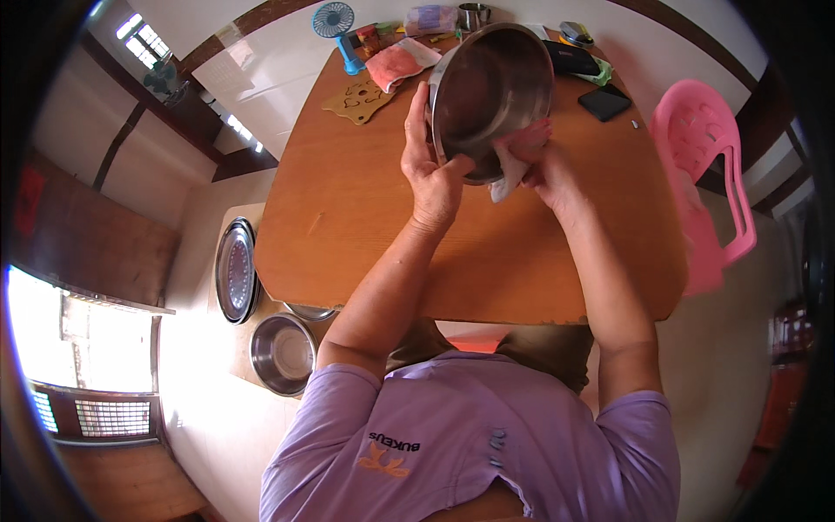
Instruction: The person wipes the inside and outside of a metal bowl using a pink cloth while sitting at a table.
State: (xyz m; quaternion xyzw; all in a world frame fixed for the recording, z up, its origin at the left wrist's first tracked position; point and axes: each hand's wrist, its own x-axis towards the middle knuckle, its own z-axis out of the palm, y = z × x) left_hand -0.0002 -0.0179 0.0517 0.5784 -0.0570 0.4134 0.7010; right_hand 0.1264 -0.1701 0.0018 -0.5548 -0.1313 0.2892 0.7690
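A stainless steel basin (496, 85) is held up, tilted on its side, above the wooden table (365, 241). My left hand (430, 173) grips the basin at its left rim, thumb over the edge and fingers along the outside. In my right hand (554, 173) is a pink and white cloth (515, 160), pressed against the lower right part of the basin's rim. Some of the cloth hangs below the rim. The fingertips of my right hand are partly hidden by the cloth.
Along the table's far side are a blue handheld fan (342, 39), a folded pink towel (401, 62), a wooden trivet (359, 101), a metal mug (473, 16) and a black phone (605, 102). A pink plastic chair (708, 176) stands right. Metal trays (236, 271) and another basin (283, 353) sit lower left.
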